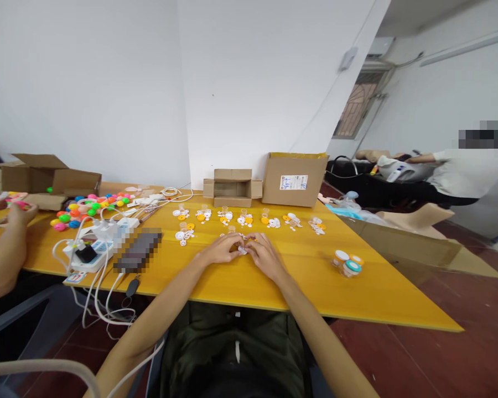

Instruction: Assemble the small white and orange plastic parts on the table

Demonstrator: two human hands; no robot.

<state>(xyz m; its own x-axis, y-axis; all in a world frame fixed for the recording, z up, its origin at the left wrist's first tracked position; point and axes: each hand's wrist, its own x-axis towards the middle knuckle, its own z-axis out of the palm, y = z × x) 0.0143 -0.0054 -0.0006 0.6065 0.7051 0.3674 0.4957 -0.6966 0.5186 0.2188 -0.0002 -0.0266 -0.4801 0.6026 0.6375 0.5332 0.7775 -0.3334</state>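
Close together over the middle of the table, my left hand (224, 248) and my right hand (264, 255) pinch a small white plastic piece (242, 250) between their fingertips. Its exact kind is too small to tell. Just behind the hands stands a clear plastic cup (231, 229), partly hidden by my fingers. Further back, groups of small white discs (274, 223), orange lids (248, 220) and clear cups (265, 212) lie in a row. Another such group, with white slotted discs (184, 236), sits left of my left hand.
Lidded jars (351, 268) stand at the right. Left are a power strip (103, 249) with white cables, a phone (138, 251) and colourful balls (78, 210). Cardboard boxes (294, 179) line the wall. A co-worker's hands (20, 213) work at far left; another person (468, 171) sits right.
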